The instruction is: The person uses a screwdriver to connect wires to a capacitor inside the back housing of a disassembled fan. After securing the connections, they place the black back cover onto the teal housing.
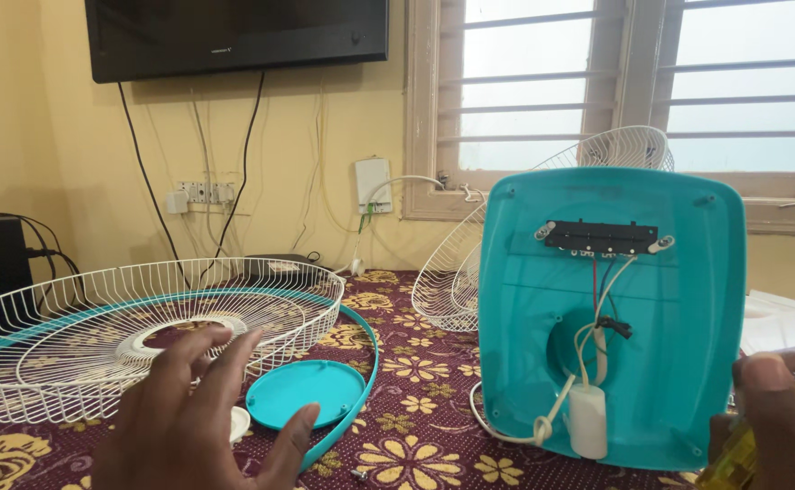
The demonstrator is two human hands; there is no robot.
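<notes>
Head view: my left hand point(199, 413) hovers low at the frame's bottom left, fingers spread and slightly curled, gripping nothing. It sits just above the near rim of the white wire fan guard point(80, 349), which lies flat on the floral maroon tablecloth point(415, 381). A teal rim band point(368, 363) curves around the guard's right side. Just right of my thumb lies a round teal cap point(305, 392), flat on the cloth; can't tell if the thumb touches it. A small white disc point(238, 423) peeks out under my fingers.

My right hand point(778, 417), at the bottom right corner, is closed around a yellow translucent screwdriver handle point(731, 465); the tip is out of frame. It is just beside the lower right corner of the teal fan base cover point(678, 299), which stands upright with its inner side facing me. Inside: a black switch strip point(601, 237) near the top, red, blue and white wires point(597, 299) running down, and a white capacitor point(587, 419) hanging at the bottom. A small screw point(358, 473) lies on the cloth between cap and cover.

A second wire guard point(456, 272) leans behind the cover, against the window wall.
</notes>
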